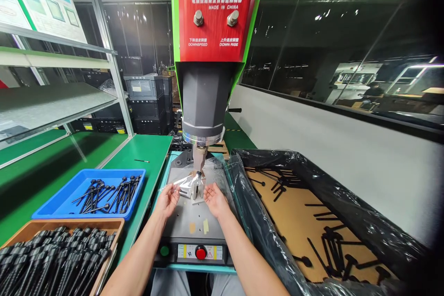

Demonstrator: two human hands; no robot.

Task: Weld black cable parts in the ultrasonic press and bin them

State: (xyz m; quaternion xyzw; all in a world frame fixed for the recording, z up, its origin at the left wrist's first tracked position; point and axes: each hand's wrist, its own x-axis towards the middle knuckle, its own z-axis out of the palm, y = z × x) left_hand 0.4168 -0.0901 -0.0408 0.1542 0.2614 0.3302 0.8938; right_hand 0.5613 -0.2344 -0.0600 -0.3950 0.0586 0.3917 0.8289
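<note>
The largest hazard is the ultrasonic press [215, 18]: its horn [200, 157] points down between both hands, so a stroke with fingers too far in could pinch them. The black-lined bin [263, 229] stands against the right edge of the metal base plate [173, 229]; its loose liner could snag the right forearm. The orange-brown tray [120, 236], heaped to its rim near the tabletop's [152, 148] near edge, could spill black tie-like parts if the left elbow knocked it. The blue tray [45, 212], farther back, is less exposed.

The left hand [168, 200] is loosely curled beside the clear film [182, 185]; whether it pinches it, I cannot tell. The right hand [215, 200] is open, palm up, beside the metal fixture [196, 193]. Film drawn under the horn could foul contact. Smallest, the dark piece [199, 174] at the fixture's top, toward the plate's far edge, could sit crooked if brushed.
</note>
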